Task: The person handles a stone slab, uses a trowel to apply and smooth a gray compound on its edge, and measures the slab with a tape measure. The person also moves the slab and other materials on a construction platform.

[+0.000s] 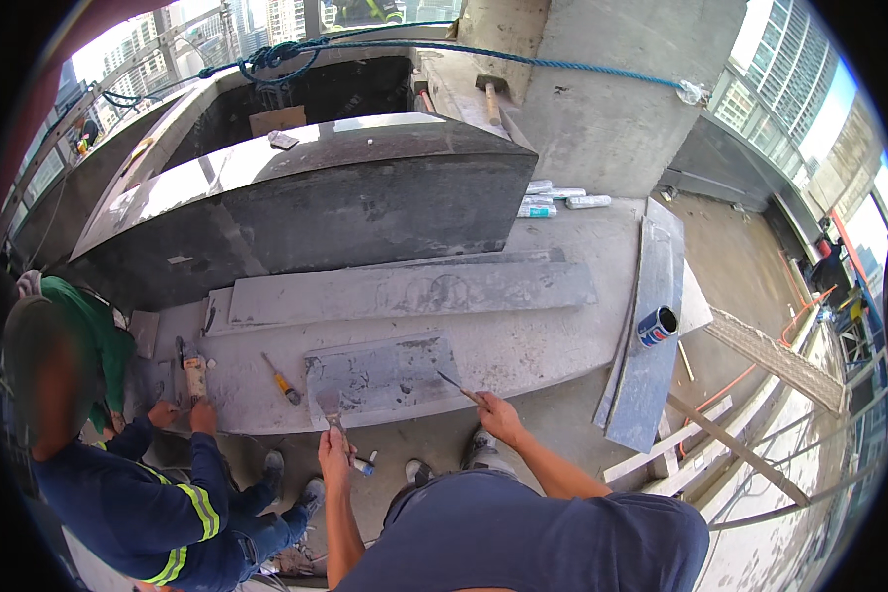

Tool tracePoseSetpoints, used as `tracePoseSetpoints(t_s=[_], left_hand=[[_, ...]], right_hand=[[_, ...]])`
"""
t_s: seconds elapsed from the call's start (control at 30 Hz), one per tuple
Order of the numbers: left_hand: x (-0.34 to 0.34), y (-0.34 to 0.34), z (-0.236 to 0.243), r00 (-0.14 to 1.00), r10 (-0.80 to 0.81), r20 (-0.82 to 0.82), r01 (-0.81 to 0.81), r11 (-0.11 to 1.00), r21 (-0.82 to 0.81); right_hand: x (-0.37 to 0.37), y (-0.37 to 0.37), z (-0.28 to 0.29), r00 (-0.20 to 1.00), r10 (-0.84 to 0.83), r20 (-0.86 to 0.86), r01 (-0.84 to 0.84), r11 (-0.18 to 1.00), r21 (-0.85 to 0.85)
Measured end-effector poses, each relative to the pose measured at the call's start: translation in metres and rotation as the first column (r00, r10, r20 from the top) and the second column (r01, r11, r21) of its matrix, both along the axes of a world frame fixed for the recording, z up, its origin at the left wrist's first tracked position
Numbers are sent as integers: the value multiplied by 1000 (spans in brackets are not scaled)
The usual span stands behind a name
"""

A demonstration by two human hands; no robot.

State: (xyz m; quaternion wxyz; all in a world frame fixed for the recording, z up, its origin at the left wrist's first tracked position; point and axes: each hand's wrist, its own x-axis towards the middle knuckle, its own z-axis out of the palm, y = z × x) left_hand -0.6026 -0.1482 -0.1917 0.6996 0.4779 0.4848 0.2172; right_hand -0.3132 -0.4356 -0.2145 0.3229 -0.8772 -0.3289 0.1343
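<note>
My left hand (pixel 336 454) is closed around the handle of a putty knife (pixel 330 407), whose wide blade points away from me at the near left edge of a flat grey stone slab (pixel 380 372). Dark smears mark the slab's top. A small blue-and-white object (pixel 365 463) shows beside my left hand; I cannot tell whether the hand holds it. In my right hand (pixel 501 418) is a slim tool with a narrow dark blade, a spatula (pixel 458 387) by its look, tilted over the slab's right edge. Left of the slab lies a yellow-handled screwdriver (pixel 284 385).
At left a co-worker (pixel 148 493) handles a sealant cartridge (pixel 195 377); another person in green (pixel 94 331) is beside. Long grey slabs (pixel 405 296) lie beyond, with sealant tubes (pixel 567 197) and a hammer (pixel 491 99). A can (pixel 657 326) stands on slabs at right, near a plank (pixel 775 355).
</note>
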Motion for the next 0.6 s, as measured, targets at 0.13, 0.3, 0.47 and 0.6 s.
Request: tracePoseSetpoints(t_s=[0.13,0.3,0.47,0.6], left_hand=[[45,16,-9,995,-66,80,65,998,23],[82,21,-40,987,-99,-130,117,984,137],[51,15,-83,920,-114,-376,294,834,466],[10,-10,-81,935,-126,-330,229,928,294]], right_hand=[[10,5,1,494,-239,-836,493,869,43],[40,35,10,246,-133,-960,717,691,88],[64,59,-20,322,-257,-911,696,716,44],[72,52,-39,455,-367,-811,622,783,-5]])
